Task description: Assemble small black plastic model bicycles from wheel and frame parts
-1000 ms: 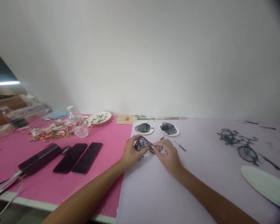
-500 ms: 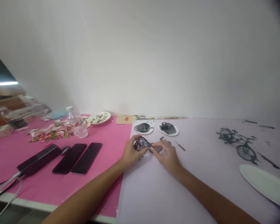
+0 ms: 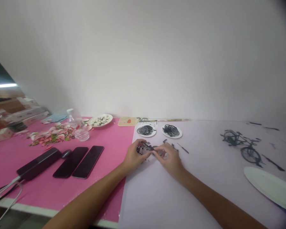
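Between my hands is a small black model bicycle wheel point(image 3: 147, 146), seen nearly edge-on, with other dark parts close by it. My left hand point(image 3: 133, 157) pinches it from the left with thumb and fingers. From the right, the thumb and fingertips of my right hand point(image 3: 169, 158) close on its near right end. Small black pieces point(image 3: 173, 147) lie behind my right hand, and a thin dark-handled tool point(image 3: 183, 148) rests just right of it. An assembled black model bicycle point(image 3: 243, 144) is farther right on the pale sheet.
Two white plates, a left one point(image 3: 154, 133) and a right one point(image 3: 180, 134), hold black wheels and strips near the wall. Two phones point(image 3: 88, 161), a black power strip point(image 3: 39, 162) and a bottle point(image 3: 72, 118) are on the pink cover. At right lies a large white plate point(image 3: 269, 187).
The wheel has turned between my fingers: its round spoked face showed before, and now it looks much flatter. Both hands are in nearly the same place.
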`<state>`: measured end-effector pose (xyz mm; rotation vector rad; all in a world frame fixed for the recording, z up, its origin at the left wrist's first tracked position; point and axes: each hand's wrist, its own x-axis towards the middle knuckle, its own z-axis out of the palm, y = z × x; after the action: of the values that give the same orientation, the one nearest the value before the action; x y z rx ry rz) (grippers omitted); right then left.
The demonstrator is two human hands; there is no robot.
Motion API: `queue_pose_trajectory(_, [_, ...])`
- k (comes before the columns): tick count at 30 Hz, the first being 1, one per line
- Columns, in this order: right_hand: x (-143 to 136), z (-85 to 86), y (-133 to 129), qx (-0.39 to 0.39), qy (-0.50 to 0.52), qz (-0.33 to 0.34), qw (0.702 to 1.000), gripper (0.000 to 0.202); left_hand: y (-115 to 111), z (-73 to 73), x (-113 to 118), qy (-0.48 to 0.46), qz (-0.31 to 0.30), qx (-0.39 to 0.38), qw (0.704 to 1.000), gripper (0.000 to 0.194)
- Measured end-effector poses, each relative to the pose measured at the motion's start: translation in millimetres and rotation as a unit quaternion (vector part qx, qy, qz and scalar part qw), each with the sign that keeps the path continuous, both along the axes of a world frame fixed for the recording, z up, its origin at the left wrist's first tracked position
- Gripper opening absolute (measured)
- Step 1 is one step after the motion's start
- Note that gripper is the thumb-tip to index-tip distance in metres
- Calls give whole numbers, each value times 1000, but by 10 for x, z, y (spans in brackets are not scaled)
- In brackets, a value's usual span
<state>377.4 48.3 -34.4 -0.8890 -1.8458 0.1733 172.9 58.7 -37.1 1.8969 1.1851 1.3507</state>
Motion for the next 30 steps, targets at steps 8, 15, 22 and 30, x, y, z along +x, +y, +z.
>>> queue_pose_trajectory(8, [0,-17,8,12,-6,2,1000,5,2,-9,1,-4,-8,-17,1000,46])
queue_pose_trajectory(15, [0,-7,-2,2,-11,-1,1000,3,30,-45,-13,4,-7,-23,1000,40])
queue_pose_trajectory(22, [2,-12,6,6,-10,2,1000,2,48,-80,-25,15,-24,-19,999,24])
queue_pose_trajectory(30, [-2,1,1,5,1,5,1000,3,43,-66,-23,19,-22,-2,1000,21])
